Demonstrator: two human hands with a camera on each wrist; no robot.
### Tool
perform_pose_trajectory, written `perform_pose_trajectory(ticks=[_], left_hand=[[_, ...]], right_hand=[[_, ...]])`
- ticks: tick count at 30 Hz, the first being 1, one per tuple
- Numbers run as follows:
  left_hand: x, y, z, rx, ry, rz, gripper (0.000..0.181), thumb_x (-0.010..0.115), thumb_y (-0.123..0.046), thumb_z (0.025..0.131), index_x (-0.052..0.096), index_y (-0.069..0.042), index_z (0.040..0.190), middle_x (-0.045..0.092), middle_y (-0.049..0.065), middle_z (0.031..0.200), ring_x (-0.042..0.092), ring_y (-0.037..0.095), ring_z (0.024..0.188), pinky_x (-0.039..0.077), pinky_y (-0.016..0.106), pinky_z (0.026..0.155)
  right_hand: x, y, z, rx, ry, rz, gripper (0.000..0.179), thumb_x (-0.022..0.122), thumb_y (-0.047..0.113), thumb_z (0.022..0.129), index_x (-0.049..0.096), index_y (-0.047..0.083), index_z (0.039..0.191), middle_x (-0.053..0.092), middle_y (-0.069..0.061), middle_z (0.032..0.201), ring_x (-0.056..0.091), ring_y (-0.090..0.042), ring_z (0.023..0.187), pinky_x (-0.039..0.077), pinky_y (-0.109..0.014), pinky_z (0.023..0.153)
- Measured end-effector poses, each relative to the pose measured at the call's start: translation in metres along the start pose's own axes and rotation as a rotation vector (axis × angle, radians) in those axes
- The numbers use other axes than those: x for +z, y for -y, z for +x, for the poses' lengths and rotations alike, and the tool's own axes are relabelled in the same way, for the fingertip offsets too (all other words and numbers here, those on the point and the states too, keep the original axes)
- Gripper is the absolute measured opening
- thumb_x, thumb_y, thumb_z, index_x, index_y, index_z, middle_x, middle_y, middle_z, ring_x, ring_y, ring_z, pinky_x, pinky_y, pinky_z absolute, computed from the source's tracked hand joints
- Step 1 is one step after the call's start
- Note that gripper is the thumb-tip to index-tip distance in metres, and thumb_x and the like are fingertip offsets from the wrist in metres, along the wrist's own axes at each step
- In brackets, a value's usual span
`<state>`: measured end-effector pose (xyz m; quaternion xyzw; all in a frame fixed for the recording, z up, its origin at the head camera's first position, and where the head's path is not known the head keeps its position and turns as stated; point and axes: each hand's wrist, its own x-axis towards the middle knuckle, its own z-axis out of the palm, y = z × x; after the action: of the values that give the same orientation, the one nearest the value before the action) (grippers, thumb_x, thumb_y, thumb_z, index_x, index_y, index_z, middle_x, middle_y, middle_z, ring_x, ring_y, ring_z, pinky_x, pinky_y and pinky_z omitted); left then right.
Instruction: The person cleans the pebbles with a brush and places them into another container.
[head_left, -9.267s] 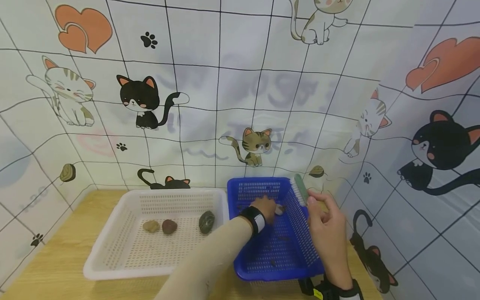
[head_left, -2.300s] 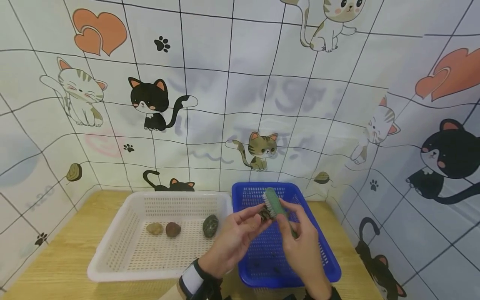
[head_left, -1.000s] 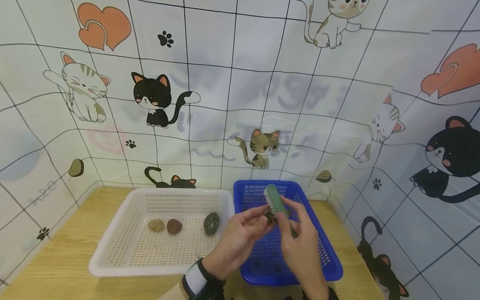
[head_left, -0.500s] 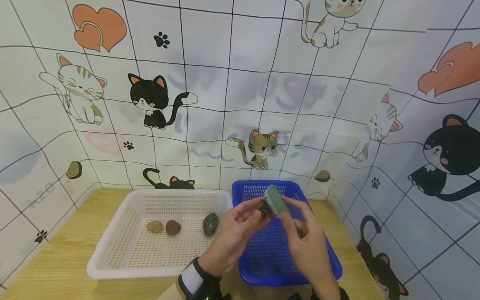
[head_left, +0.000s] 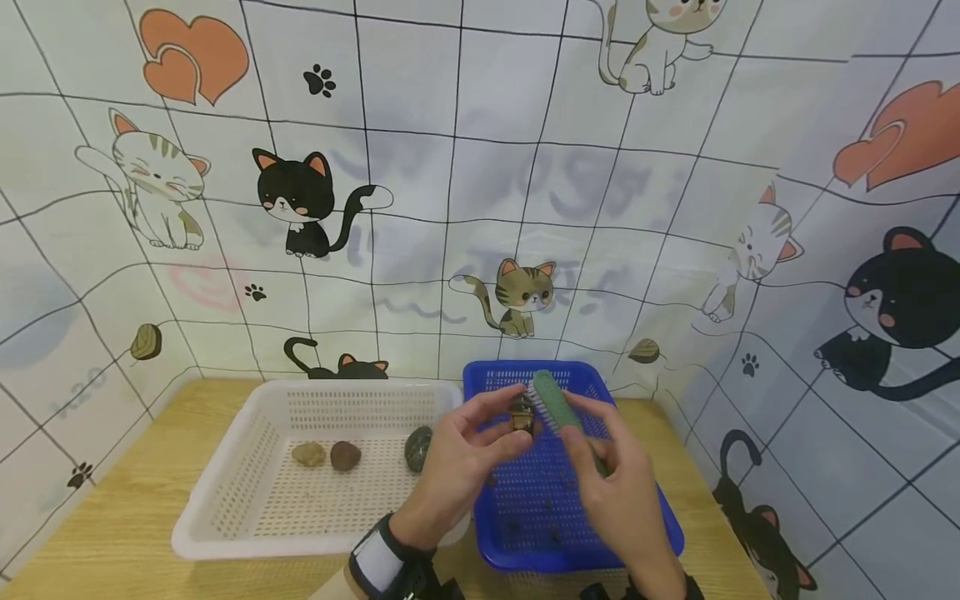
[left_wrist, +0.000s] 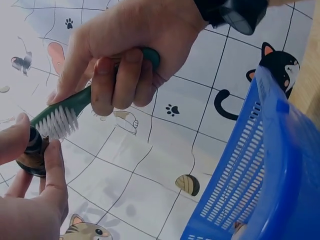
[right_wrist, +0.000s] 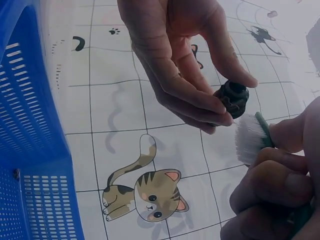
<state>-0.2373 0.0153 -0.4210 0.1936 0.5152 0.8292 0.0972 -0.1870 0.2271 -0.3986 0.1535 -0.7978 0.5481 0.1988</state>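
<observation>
In the head view my left hand [head_left: 461, 454] pinches a small glossy dark piece with brown bands [head_left: 522, 414] between thumb and fingertips; its exact kind is unclear. My right hand [head_left: 622, 483] grips a green-handled scrubbing brush [head_left: 553, 400]. The brush's white bristles [left_wrist: 58, 122] touch or nearly touch the banded piece in the left wrist view. From the right wrist camera the piece [right_wrist: 233, 99] looks dark with a ringed top, close above the bristles [right_wrist: 250, 137]. Both hands are over the blue basket [head_left: 517, 550].
Left of the blue basket stands a white basket [head_left: 225, 546] holding a yellowish stone [head_left: 309, 454], a reddish-brown stone [head_left: 346, 456] and a dark green stone [head_left: 417, 448]. Dark bits lie in the blue basket. Both baskets stand on a wooden table [head_left: 112, 533] before a cat-patterned wall covering.
Earlier the left hand reached into the blue basket; later it holds the banded piece against the brush. Over the last second the piece has turned upright in the fingers, and the hands have shifted slightly.
</observation>
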Motion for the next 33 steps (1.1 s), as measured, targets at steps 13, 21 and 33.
perform_pose_trajectory(ticks=[13, 21, 33], left_hand=[[-0.0012, -0.0005, -0.0007, 0.04, -0.071, 0.199, 0.06, 0.093, -0.01, 0.1, 0.073, -0.018, 0.156, 0.072, 0.007, 0.163, 0.076, 0.021, 0.134, 0.068, 0.028, 0.107], [-0.0044, -0.0005, 0.0, 0.049, -0.09, 0.244, 0.06, 0.095, -0.012, 0.099, 0.075, -0.022, 0.155, 0.072, 0.009, 0.156, 0.079, 0.023, 0.125, 0.071, 0.029, 0.097], [-0.0091, -0.0045, -0.0019, 0.085, -0.049, 0.331, 0.065, 0.096, -0.014, 0.097, 0.071, -0.018, 0.156, 0.075, 0.01, 0.157, 0.08, 0.021, 0.118, 0.071, 0.027, 0.092]], right_hand=[[-0.0012, -0.0008, -0.0007, -0.032, -0.02, 0.0, 0.041, 0.062, 0.008, 0.121, 0.064, 0.015, 0.161, 0.043, 0.01, 0.054, 0.03, 0.011, 0.042, 0.027, -0.019, 0.033], [-0.0009, -0.0066, 0.0005, -0.054, 0.058, -0.016, 0.04, 0.062, 0.009, 0.121, 0.062, 0.012, 0.161, 0.044, 0.015, 0.057, 0.031, 0.008, 0.041, 0.029, -0.019, 0.032], [0.0001, -0.0049, 0.0013, -0.013, 0.101, -0.014, 0.041, 0.061, 0.013, 0.122, 0.063, 0.021, 0.162, 0.041, 0.015, 0.058, 0.03, 0.013, 0.045, 0.027, -0.017, 0.036]])
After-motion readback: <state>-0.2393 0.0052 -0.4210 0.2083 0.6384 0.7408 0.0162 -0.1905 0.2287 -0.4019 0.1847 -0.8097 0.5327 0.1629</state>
